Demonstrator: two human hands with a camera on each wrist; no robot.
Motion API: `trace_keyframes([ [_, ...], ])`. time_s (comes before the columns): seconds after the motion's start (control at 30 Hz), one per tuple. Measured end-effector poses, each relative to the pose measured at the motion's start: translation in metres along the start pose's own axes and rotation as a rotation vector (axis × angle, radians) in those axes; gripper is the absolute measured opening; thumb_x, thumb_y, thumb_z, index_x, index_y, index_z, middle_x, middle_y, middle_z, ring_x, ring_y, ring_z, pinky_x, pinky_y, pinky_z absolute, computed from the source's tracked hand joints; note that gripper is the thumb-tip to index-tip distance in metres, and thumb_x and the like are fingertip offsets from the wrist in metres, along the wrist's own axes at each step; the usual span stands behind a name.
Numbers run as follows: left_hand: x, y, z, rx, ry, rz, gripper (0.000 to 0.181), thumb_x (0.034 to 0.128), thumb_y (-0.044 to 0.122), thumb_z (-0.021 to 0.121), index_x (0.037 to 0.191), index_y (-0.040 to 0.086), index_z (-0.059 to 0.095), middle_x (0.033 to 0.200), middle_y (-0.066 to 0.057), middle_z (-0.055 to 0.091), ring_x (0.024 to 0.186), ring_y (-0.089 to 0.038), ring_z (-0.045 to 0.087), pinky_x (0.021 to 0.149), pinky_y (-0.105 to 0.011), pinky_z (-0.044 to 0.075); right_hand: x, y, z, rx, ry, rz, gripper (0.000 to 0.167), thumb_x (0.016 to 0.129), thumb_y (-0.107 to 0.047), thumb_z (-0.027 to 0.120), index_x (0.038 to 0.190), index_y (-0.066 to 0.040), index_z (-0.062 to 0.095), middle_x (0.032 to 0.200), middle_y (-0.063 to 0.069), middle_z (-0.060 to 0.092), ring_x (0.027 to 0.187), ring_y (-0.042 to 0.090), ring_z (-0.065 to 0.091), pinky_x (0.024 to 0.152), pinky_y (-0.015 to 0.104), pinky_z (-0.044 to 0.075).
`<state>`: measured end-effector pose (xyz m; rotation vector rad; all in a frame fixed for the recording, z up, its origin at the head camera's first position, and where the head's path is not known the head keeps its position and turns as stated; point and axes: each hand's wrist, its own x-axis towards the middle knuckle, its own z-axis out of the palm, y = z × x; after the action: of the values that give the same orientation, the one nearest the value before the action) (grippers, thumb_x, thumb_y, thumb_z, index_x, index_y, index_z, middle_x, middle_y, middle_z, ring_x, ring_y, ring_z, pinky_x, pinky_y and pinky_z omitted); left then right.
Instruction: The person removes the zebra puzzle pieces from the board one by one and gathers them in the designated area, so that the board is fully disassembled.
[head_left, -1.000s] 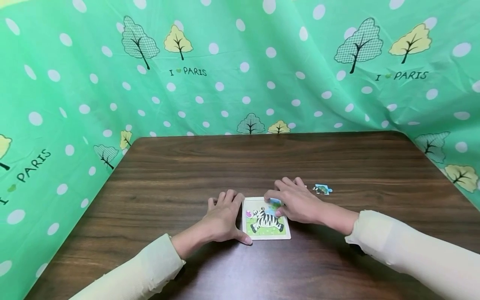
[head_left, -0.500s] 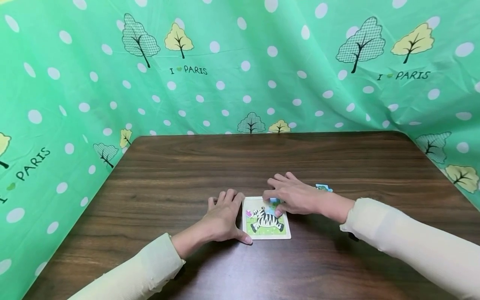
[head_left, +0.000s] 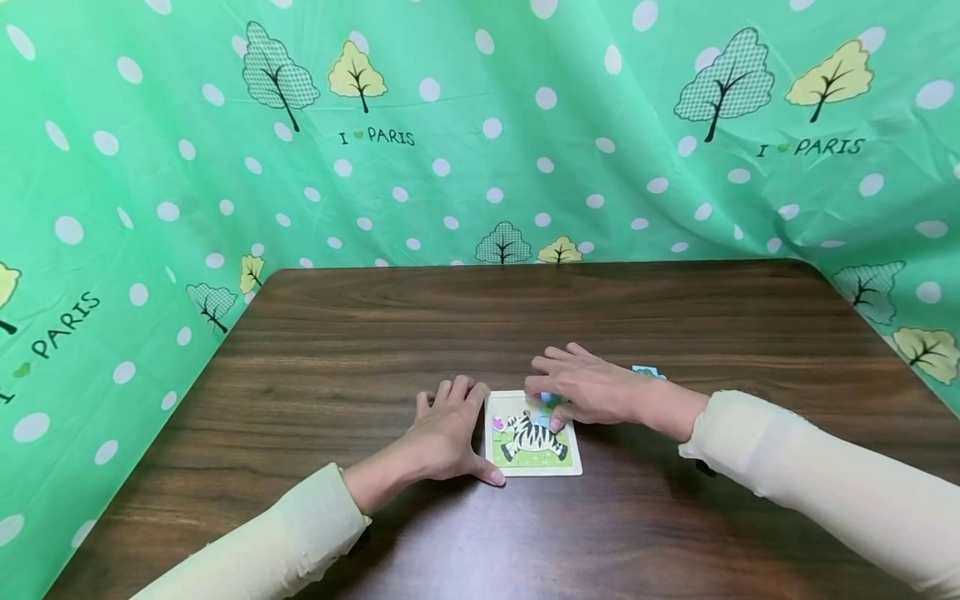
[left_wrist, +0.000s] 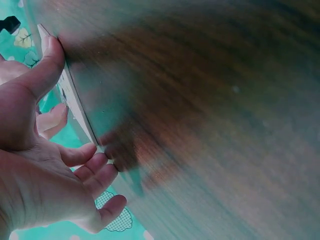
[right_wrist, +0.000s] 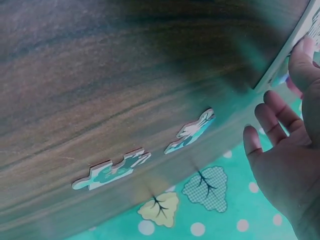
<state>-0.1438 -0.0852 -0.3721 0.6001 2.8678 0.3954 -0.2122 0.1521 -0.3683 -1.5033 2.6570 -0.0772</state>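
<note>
A small square puzzle tray (head_left: pixel 542 472) with a pale rim lies on the table. Its zebra picture (head_left: pixel 532 440) is partly assembled on green and blue pieces. My left hand (head_left: pixel 446 437) holds the tray's left side, thumb at the near corner and index finger at the far corner. My right hand (head_left: pixel 596 390) pinches a blue-and-green puzzle piece (head_left: pixel 548 398) between thumb and index finger over the tray's upper right. The fingers hide part of that piece and of the tray's upper right corner.
Two loose puzzle pieces lie on the table beyond the right hand: one piece (right_wrist: pixel 114 170) with a knob and another piece (right_wrist: pixel 192 132) nearer the hand. In the head view one loose piece (head_left: pixel 647 371) shows behind the wrist. A green dotted curtain (head_left: pixel 420 167) surrounds the dark wooden table (head_left: pixel 360 325).
My right hand has shifted slightly left and away over the tray, its forearm now covering part of the loose piece. The pinched piece moved slightly with it. My left hand stays on the tray.
</note>
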Motion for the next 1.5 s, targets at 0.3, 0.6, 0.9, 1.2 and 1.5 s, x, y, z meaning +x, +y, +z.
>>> trace_keyframes([
  [0.3,0.000,0.000,0.000,-0.001,-0.003,0.004,0.096,0.0504,0.058,0.087,0.126,0.015,0.046,0.123,-0.003,0.043,0.110,-0.024,0.038,0.089,-0.048,0.029,0.002,-0.003,-0.002,0.078,0.024,0.002,0.036,0.075,-0.040,0.077,0.103,-0.024,0.061,0.093,-0.012,0.052,0.092,0.012,0.041,0.080,0.040,0.032],
  [0.6,-0.001,0.000,0.000,0.005,-0.001,0.004,0.097,0.0501,0.059,0.086,0.126,0.016,0.045,0.123,-0.002,0.043,0.110,-0.024,0.038,0.089,-0.048,0.030,0.001,-0.006,-0.002,0.171,0.046,0.026,0.038,0.073,-0.032,0.081,0.102,-0.018,0.061,0.093,-0.009,0.052,0.089,0.011,0.041,0.076,0.031,0.030],
  [0.9,-0.002,-0.001,0.000,0.007,-0.001,0.005,0.097,0.0500,0.059,0.086,0.127,0.016,0.045,0.122,-0.002,0.043,0.110,-0.023,0.038,0.088,-0.047,0.029,-0.005,-0.004,-0.002,0.274,0.047,0.102,0.038,0.074,-0.032,0.082,0.104,-0.020,0.061,0.092,-0.010,0.052,0.091,0.011,0.041,0.084,0.041,0.033],
  [1.2,-0.001,-0.001,0.000,0.006,-0.004,0.005,0.096,0.0503,0.059,0.086,0.126,0.017,0.045,0.123,-0.002,0.042,0.110,-0.023,0.037,0.088,-0.047,0.029,-0.011,-0.001,-0.002,0.268,0.063,0.088,0.035,0.077,-0.025,0.079,0.107,-0.018,0.062,0.091,-0.010,0.053,0.088,0.011,0.042,0.080,0.037,0.033],
  [1.5,-0.002,-0.001,0.000,0.011,0.001,0.001,0.097,0.0496,0.060,0.086,0.126,0.016,0.045,0.123,-0.002,0.043,0.111,-0.024,0.038,0.088,-0.047,0.030,-0.016,-0.001,0.002,0.249,0.104,0.088,0.027,0.083,-0.023,0.076,0.104,-0.015,0.060,0.090,-0.008,0.051,0.086,0.011,0.041,0.078,0.033,0.037],
])
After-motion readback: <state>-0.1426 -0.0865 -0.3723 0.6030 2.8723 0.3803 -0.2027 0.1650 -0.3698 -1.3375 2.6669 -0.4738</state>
